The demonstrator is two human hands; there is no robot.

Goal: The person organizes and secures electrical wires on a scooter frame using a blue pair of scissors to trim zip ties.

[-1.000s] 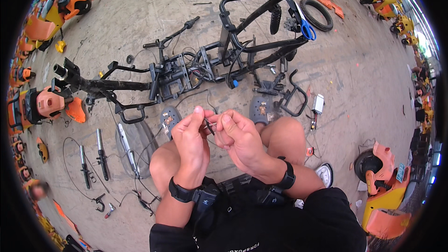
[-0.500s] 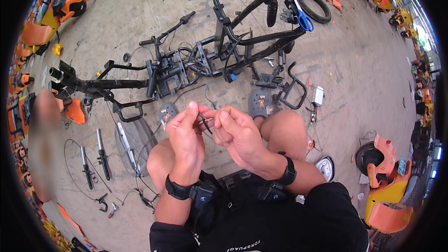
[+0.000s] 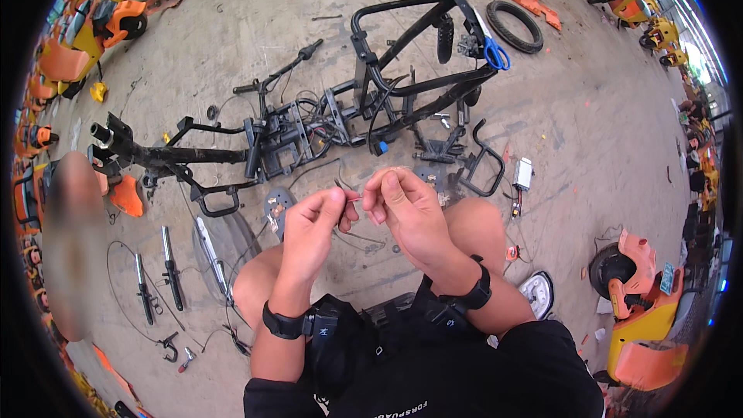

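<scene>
Wire (image 3: 357, 200), one thin strand visible, at centre of frame, between two hands. Left hand (image 3: 312, 220): thumb and fingers pinched on wire's left end. Right hand (image 3: 410, 213): fingers curled, pinching right end. Black vehicle frame (image 3: 193, 155): one, upper centre. Blue-handled scissors (image 3: 496, 55): one pair, on frame's right end. Fork tubes (image 3: 171, 271): two, lower left, on floor (image 3: 604, 139). Loose tyre (image 3: 514, 26): one, upper right.

The concrete floor (image 3: 619, 131) carries a black frame (image 3: 337, 112); right of the frame lie a tyre (image 3: 502, 29) and silver box (image 3: 523, 173), and below its left end two metal tubes (image 3: 173, 282)
</scene>
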